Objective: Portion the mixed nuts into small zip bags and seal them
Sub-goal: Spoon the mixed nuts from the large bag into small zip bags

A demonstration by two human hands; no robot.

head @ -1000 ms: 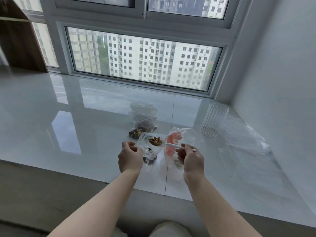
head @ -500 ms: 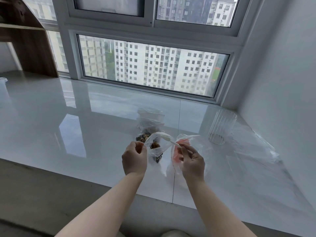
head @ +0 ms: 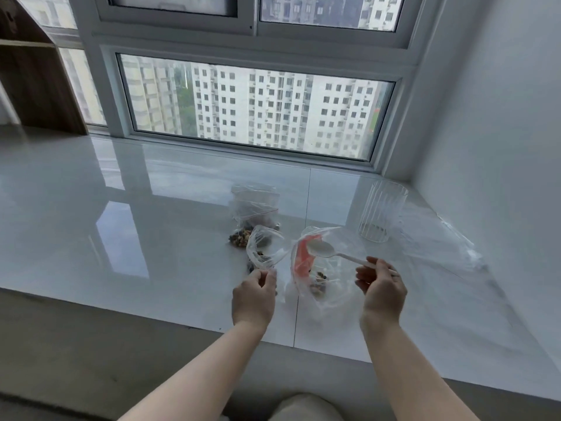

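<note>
Left hand (head: 253, 296) pinches the small bag (head: 264, 247) open by its near rim; a few nuts inside. Right hand (head: 381, 288) pinches the spoon (head: 321, 249), bowl empty, over the big bag (head: 315, 268) on the desk (head: 121, 238). I'd dig to the nuts (head: 318, 284) at its bottom, lift level, and tip well inside the small bag's mouth.
</note>
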